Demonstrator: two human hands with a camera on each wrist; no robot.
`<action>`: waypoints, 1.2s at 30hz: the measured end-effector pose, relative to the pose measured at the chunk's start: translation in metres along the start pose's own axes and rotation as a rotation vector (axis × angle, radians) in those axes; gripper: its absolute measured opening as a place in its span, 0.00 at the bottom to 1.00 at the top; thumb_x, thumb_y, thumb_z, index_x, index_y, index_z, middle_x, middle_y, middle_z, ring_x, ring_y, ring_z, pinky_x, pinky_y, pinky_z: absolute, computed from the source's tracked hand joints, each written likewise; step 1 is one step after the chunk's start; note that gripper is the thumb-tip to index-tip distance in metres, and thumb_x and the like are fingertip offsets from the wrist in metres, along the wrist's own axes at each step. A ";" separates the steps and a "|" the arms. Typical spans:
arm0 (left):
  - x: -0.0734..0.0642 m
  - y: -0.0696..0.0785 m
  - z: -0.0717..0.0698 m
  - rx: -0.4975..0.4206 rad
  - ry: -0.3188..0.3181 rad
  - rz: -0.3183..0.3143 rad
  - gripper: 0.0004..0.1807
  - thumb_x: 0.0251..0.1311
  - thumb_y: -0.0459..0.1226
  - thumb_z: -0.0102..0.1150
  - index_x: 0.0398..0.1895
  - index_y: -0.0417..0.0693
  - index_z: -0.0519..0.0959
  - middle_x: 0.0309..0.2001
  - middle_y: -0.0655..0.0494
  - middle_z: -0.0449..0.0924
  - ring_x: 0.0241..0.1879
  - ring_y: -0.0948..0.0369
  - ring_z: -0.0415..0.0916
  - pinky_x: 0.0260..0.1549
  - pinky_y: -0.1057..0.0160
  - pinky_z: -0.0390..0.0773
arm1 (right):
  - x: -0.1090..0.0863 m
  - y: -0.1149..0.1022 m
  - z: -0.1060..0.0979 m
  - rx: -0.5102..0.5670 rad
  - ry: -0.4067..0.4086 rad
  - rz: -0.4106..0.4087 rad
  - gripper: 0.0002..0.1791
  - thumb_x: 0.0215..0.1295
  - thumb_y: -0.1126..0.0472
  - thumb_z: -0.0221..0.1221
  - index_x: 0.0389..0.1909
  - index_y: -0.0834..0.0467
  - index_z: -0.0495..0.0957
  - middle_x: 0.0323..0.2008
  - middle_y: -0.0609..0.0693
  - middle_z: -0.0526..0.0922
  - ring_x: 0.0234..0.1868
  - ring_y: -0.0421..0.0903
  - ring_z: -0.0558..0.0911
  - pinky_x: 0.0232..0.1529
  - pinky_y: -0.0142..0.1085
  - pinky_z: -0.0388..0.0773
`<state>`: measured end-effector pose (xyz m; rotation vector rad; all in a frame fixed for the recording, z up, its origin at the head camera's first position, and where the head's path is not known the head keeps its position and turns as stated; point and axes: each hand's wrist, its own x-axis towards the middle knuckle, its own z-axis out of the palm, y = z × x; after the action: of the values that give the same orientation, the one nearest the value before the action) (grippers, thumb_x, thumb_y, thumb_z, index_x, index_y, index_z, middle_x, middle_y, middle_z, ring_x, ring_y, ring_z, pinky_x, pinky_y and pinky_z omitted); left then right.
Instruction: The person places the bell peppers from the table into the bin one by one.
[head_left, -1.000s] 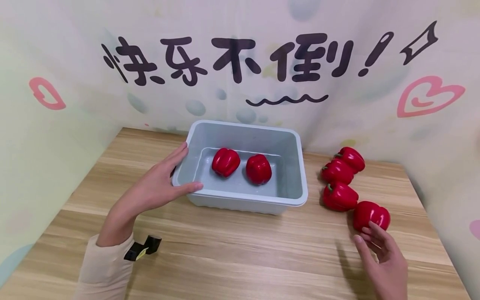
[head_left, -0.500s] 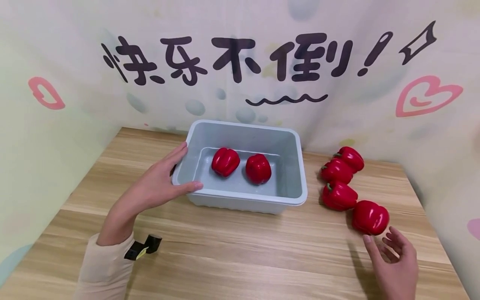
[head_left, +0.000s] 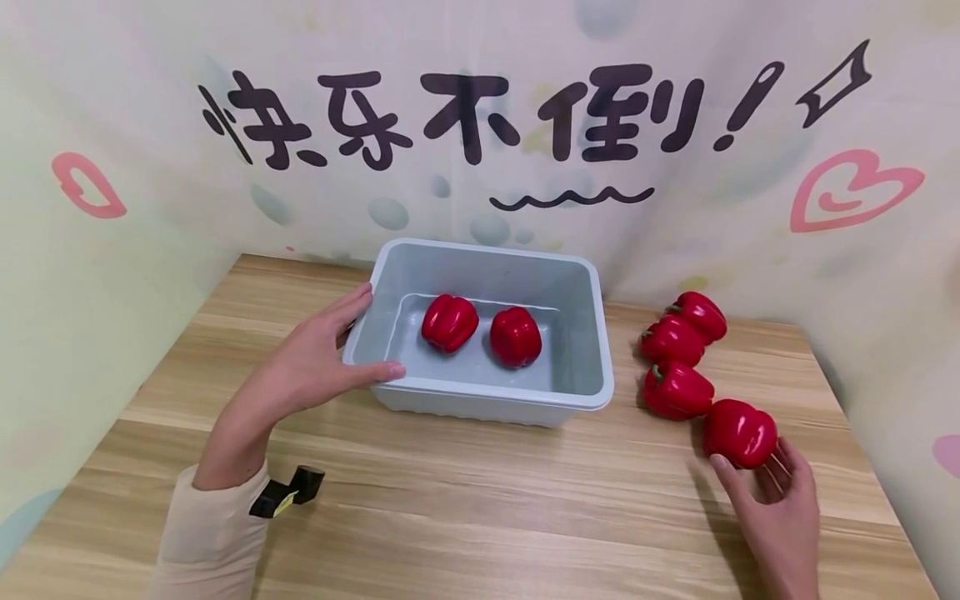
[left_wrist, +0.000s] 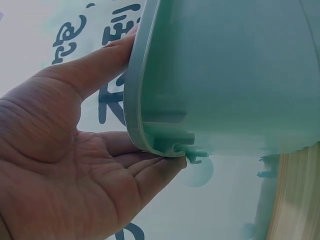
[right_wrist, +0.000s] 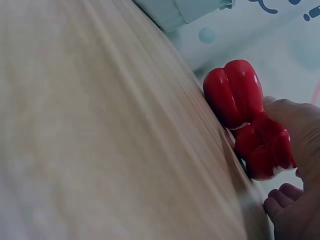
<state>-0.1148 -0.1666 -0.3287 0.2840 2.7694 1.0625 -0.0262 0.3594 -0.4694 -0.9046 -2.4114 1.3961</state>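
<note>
A pale blue-grey plastic bin (head_left: pixel 480 398) stands on the table with two red bell peppers (head_left: pixel 450 323) inside. My left hand (head_left: pixel 311 358) holds its near left corner, thumb over the front rim and fingers along the left side; the left wrist view shows fingertips under the rim (left_wrist: pixel 132 110). To the right, several more red bell peppers lie in a slanting row. My right hand (head_left: pixel 780 508) is at the nearest pepper (head_left: pixel 741 433), thumb at its front and loosely bent fingers at its right. In the right wrist view, fingers (right_wrist: pixel 285 197) stand apart from that pepper (right_wrist: pixel 265 145).
The wooden table (head_left: pixel 480 508) backs onto a pale printed cloth (head_left: pixel 480 192) with large dark characters, close behind the bin. Three other peppers (head_left: pixel 678 390) sit between the bin and the right hand. A small black device (head_left: pixel 285 493) is strapped at the left sleeve.
My right hand first drew back to the right from the nearest pepper, then came up around its front and right side. The left hand and the bin have stayed in place.
</note>
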 end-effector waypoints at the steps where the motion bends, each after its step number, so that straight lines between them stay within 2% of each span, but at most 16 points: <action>1: 0.000 0.000 0.000 -0.003 -0.002 0.000 0.62 0.58 0.56 0.76 0.87 0.46 0.50 0.87 0.46 0.50 0.81 0.39 0.58 0.73 0.33 0.70 | 0.001 0.000 0.001 0.006 0.000 -0.011 0.54 0.67 0.51 0.72 0.86 0.45 0.50 0.84 0.55 0.58 0.83 0.53 0.64 0.70 0.13 0.61; 6: -0.001 0.000 0.001 -0.016 -0.004 0.002 0.62 0.58 0.56 0.76 0.87 0.46 0.49 0.87 0.46 0.50 0.81 0.39 0.57 0.73 0.34 0.69 | 0.006 -0.003 0.007 -0.001 0.009 -0.037 0.55 0.66 0.50 0.73 0.86 0.44 0.49 0.83 0.56 0.60 0.80 0.55 0.66 0.69 0.13 0.62; 9: -0.001 0.000 0.000 -0.020 -0.003 0.004 0.62 0.58 0.56 0.76 0.87 0.45 0.49 0.87 0.47 0.49 0.81 0.39 0.57 0.74 0.34 0.70 | 0.009 -0.006 0.009 -0.021 0.006 -0.022 0.57 0.67 0.47 0.72 0.87 0.43 0.45 0.84 0.56 0.58 0.81 0.57 0.64 0.74 0.19 0.63; 11: -0.001 0.000 0.000 -0.021 -0.003 0.004 0.62 0.58 0.56 0.77 0.87 0.45 0.49 0.87 0.47 0.49 0.82 0.40 0.56 0.74 0.35 0.68 | 0.011 -0.009 0.010 -0.028 0.007 -0.013 0.57 0.67 0.46 0.71 0.87 0.41 0.44 0.84 0.55 0.58 0.81 0.57 0.64 0.74 0.21 0.65; 14: -0.001 -0.001 0.000 -0.021 -0.005 0.004 0.62 0.58 0.56 0.77 0.86 0.45 0.50 0.87 0.48 0.48 0.83 0.40 0.54 0.76 0.35 0.66 | 0.014 -0.013 0.012 -0.040 0.008 -0.010 0.57 0.66 0.45 0.71 0.86 0.40 0.44 0.84 0.53 0.58 0.80 0.55 0.63 0.77 0.31 0.68; 17: -0.001 -0.001 0.000 -0.022 -0.006 0.004 0.62 0.58 0.55 0.77 0.86 0.45 0.50 0.87 0.48 0.47 0.84 0.40 0.52 0.77 0.35 0.64 | 0.017 -0.016 0.012 -0.059 0.005 -0.024 0.58 0.66 0.44 0.72 0.87 0.40 0.43 0.84 0.52 0.57 0.80 0.56 0.61 0.79 0.47 0.70; 18: -0.001 -0.001 0.000 -0.022 -0.006 0.005 0.62 0.58 0.55 0.77 0.86 0.45 0.50 0.87 0.48 0.47 0.84 0.41 0.51 0.77 0.35 0.64 | 0.018 -0.017 0.013 -0.068 0.002 -0.026 0.58 0.66 0.44 0.71 0.87 0.40 0.43 0.84 0.52 0.56 0.81 0.56 0.60 0.78 0.55 0.70; 21: 0.000 -0.001 0.000 -0.026 -0.008 0.007 0.62 0.58 0.55 0.77 0.86 0.45 0.50 0.88 0.49 0.46 0.85 0.41 0.50 0.78 0.35 0.62 | 0.021 -0.020 0.014 -0.094 -0.002 -0.023 0.58 0.67 0.44 0.71 0.87 0.40 0.42 0.85 0.52 0.55 0.81 0.58 0.59 0.74 0.63 0.71; 36: -0.001 -0.001 0.000 -0.039 -0.008 0.011 0.62 0.58 0.55 0.78 0.86 0.43 0.50 0.87 0.47 0.46 0.85 0.41 0.48 0.79 0.35 0.61 | 0.027 -0.020 0.021 -0.094 0.019 -0.055 0.58 0.65 0.46 0.72 0.86 0.39 0.44 0.83 0.54 0.58 0.79 0.60 0.61 0.71 0.67 0.73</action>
<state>-0.1141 -0.1674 -0.3293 0.2978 2.7404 1.1136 -0.0649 0.3534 -0.4670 -0.8620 -2.4859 1.2593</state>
